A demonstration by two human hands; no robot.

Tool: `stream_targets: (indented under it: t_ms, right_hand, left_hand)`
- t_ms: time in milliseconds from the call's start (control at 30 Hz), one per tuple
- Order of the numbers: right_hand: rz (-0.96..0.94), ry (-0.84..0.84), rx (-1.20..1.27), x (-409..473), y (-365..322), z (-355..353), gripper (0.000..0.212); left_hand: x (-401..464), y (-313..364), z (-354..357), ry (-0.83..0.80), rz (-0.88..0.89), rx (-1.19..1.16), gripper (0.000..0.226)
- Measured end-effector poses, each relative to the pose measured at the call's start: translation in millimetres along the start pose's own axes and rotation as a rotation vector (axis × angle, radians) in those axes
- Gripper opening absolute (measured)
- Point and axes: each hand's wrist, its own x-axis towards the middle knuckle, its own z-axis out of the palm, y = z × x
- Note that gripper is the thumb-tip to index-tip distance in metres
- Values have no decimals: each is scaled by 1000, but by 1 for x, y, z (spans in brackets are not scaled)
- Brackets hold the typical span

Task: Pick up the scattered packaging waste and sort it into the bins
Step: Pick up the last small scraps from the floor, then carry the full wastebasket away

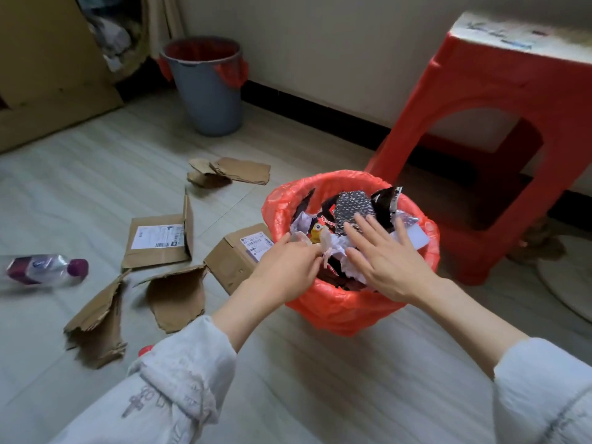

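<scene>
A bin lined with a red bag (333, 302) stands on the floor in front of me, filled with wrappers, crumpled paper and black foil. My left hand (288, 264) hovers at its near-left rim and pinches a small pale scrap of wrapper (325, 248) over the contents. My right hand (384, 254) is spread flat, fingers straight, over the waste in the bin. Torn cardboard pieces (176, 293) and two flattened labelled boxes (160, 240) lie on the floor to the left. A clear plastic bottle with a purple cap (45, 269) lies at the far left.
A second grey bin with a red liner (208, 91) stands by the back wall. A red plastic stool (493, 139) is close behind the near bin on the right. More cardboard scraps (230, 173) lie mid-floor. A large cardboard sheet (48, 75) leans at the back left.
</scene>
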Motion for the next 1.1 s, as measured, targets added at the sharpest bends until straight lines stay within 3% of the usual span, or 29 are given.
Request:
stream_targets:
  t_ms: [167, 400, 567, 667, 800, 900, 967, 1100]
  right_hand:
    - [32, 94, 118, -10, 13, -7, 86]
    - [93, 319, 267, -25, 36, -16, 70]
    - [227, 498, 410, -27, 49, -6, 44]
    - [416, 612, 522, -27, 53, -2, 36]
    - [717, 400, 777, -23, 61, 3, 23]
    - [937, 261, 1282, -16, 64, -3, 27]
    - [1008, 238, 1548, -14, 67, -8, 27]
    - [1075, 68, 1740, -31, 77, -25, 42]
  left_hand:
    - [4, -1, -10, 204, 11, -77, 25]
    - [14, -8, -15, 368, -27, -142, 19]
    - [22, -21, -6, 290, -158, -208, 50]
    - [28, -35, 2, 161, -350, -426, 49]
    - [33, -38, -7, 63, -522, -840, 34]
    - [40, -38, -20, 95, -684, -1005, 29]
    - [44, -38, -26, 96, -751, -1089, 24]
    - [44, -20, -41, 24, -732, -1104, 21]
